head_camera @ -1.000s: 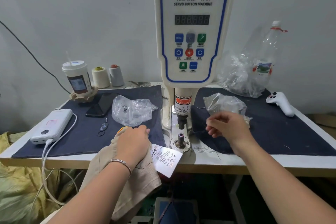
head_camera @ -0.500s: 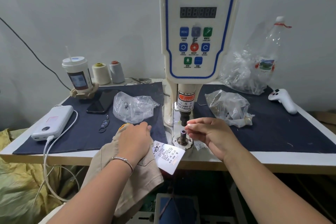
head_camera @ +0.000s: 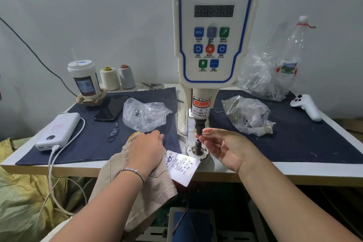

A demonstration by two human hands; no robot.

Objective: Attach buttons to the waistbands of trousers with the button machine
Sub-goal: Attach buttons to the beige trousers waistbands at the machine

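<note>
1. The right hand [head_camera: 222, 147] is at the button machine [head_camera: 214, 31], thumb and forefinger pinched together just beside the black upper punch [head_camera: 199, 126] and above the lower die post [head_camera: 197, 143]. Whatever they pinch is too small to make out.
2. The left hand [head_camera: 146, 152] lies palm down on the beige trousers [head_camera: 141, 188], its fingers curled over the bunched cloth at the table edge [head_camera: 59, 169]. A thin bracelet [head_camera: 133, 172] sits on that wrist.
3. The trousers hang over the front edge of the table, left of the die and not under the punch. A white hang tag [head_camera: 182, 167] juts from them toward the die base.
4. Behind the left hand, on the dark blue cloth [head_camera: 94, 143], a crumpled clear bag [head_camera: 145, 116] holds a few small dark pieces. A second clear bag [head_camera: 248, 116] lies on the cloth to the right of the machine column.
5. Further left sit a black phone [head_camera: 112, 108], a small key ring [head_camera: 114, 132] and a white power bank [head_camera: 59, 130] with a cable plugged in.
6. At the back left stand a lidded cup [head_camera: 84, 79] with a straw and two thread cones [head_camera: 117, 77].
7. At the far right are a white handheld controller [head_camera: 306, 106], a large crumpled bag [head_camera: 261, 78] and a clear plastic bottle [head_camera: 290, 53].
</note>
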